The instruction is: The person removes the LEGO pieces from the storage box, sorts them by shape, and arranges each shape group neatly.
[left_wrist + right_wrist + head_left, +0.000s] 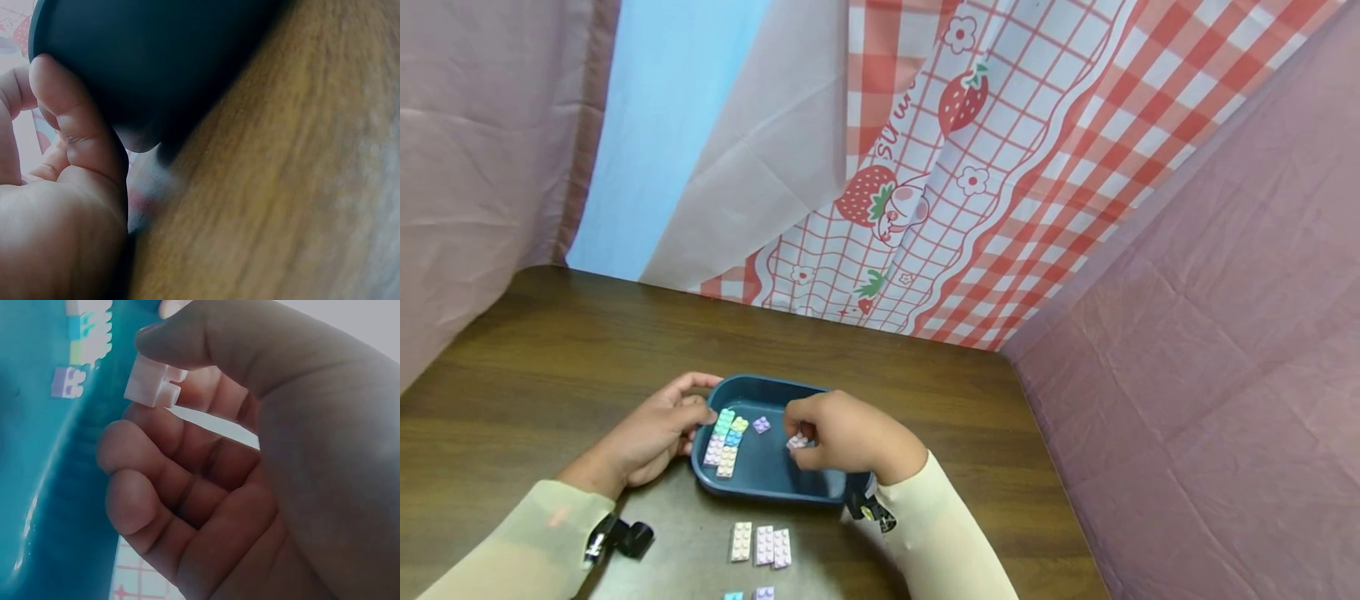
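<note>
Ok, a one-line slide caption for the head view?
Left hand holds the tray, bricks lined along one end; right hand pinches a pale brick.

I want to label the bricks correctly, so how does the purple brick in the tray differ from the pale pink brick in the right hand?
The purple brick has a stronger colour than the pale pink brick. The purple brick lies loose in the tray; the pale pink brick is pinched by the right hand. The purple brick is nearer the grouped bricks. Both are small and studded.
</note>
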`<control>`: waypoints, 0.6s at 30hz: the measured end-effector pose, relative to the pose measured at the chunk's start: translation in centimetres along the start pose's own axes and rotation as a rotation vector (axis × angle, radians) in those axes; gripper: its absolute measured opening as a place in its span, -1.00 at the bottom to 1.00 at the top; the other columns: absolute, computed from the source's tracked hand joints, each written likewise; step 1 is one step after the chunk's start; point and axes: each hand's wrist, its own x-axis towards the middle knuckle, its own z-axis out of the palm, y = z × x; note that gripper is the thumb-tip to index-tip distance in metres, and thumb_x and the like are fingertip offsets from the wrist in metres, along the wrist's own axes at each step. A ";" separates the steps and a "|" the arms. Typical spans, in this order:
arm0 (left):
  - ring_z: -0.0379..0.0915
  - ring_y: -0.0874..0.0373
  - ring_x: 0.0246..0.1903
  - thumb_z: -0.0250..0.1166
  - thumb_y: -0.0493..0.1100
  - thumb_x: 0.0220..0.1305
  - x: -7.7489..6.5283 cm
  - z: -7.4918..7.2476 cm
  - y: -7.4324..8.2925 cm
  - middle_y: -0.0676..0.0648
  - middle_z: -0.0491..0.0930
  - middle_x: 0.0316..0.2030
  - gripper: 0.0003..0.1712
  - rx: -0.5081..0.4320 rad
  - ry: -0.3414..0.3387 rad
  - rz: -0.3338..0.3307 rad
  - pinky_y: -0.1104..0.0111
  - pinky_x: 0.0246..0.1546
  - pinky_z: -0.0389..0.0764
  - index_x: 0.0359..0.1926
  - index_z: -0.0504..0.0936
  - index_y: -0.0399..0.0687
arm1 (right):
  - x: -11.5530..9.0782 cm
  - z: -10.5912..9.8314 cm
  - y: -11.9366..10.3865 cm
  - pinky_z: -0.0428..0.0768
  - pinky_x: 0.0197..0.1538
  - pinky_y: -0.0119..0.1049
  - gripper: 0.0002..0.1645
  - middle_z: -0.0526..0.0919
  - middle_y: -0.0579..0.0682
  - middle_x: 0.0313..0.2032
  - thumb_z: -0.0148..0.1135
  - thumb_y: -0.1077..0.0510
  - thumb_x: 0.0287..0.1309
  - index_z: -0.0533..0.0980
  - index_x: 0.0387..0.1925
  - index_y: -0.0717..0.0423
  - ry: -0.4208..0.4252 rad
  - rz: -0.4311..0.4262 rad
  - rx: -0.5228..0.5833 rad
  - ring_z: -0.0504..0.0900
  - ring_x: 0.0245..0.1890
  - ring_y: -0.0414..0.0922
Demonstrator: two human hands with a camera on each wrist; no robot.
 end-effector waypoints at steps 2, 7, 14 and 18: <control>0.48 0.14 -0.38 0.24 -0.30 0.34 0.0 0.0 0.0 -0.20 0.56 -0.13 -0.30 0.000 0.005 -0.001 0.40 -0.51 0.62 0.44 0.24 0.05 | -0.8 0.0 -0.5 0.44 -0.35 -0.57 -0.84 0.55 -0.18 -0.39 0.39 0.09 0.24 0.52 -0.27 -0.15 0.015 -0.023 0.005 0.41 -0.42 -0.39; 0.47 0.14 -0.38 0.23 -0.30 0.35 -0.2 0.0 0.1 -0.19 0.56 -0.13 -0.29 0.006 0.000 0.006 0.39 -0.50 0.62 0.45 0.22 0.02 | -2.6 0.2 -2.0 0.42 -0.35 -0.63 -0.84 0.56 -0.18 -0.38 0.40 0.11 0.25 0.52 -0.25 -0.15 0.047 -0.066 0.018 0.39 -0.43 -0.40; 0.45 0.15 -0.38 0.24 -0.29 0.34 -0.2 0.0 0.1 -0.16 0.55 -0.16 -0.30 0.006 0.000 0.002 0.39 -0.50 0.60 0.44 0.24 0.02 | -5.0 1.7 -4.1 0.36 -0.30 -0.74 -0.81 0.52 -0.27 -0.39 0.41 0.11 0.18 0.53 -0.25 -0.16 0.091 -0.142 -0.073 0.39 -0.38 -0.44; 0.44 0.14 -0.38 0.25 -0.28 0.34 -0.1 0.0 0.1 -0.16 0.54 -0.15 -0.30 0.012 0.010 -0.004 0.39 -0.50 0.59 0.44 0.24 0.04 | -6.1 2.7 -5.4 0.34 -0.27 -0.76 -0.81 0.50 -0.32 -0.34 0.41 0.07 0.22 0.59 -0.16 -0.17 0.023 -0.134 -0.094 0.37 -0.35 -0.48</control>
